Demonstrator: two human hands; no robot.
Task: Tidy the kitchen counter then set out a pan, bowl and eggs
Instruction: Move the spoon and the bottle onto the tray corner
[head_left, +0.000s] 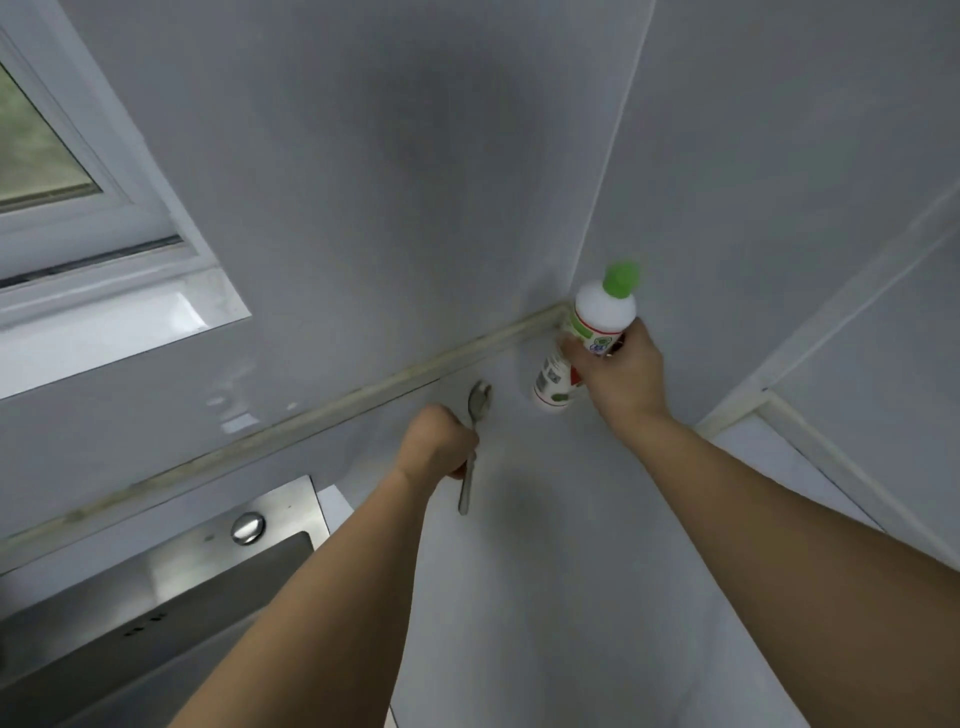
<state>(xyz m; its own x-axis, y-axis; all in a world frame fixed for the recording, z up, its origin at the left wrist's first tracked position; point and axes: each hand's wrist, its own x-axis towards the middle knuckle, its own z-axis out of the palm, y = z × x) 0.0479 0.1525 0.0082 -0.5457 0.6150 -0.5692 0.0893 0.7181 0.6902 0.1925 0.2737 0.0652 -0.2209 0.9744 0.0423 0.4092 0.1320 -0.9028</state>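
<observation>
Two hands: both busy
left hand (436, 441): fist curled round spoon (474, 439) handle, bowl up
right hand (618, 371): wraps white bottle (592, 332), in the counter (519, 597) corner by the wall
tip: stand bottle upright in corner before letting go; spoon to sink (171, 587)

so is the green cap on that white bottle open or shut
Shut: the green cap sits closed atop the white plastic bottle, gripped upright by the right hand.
</observation>
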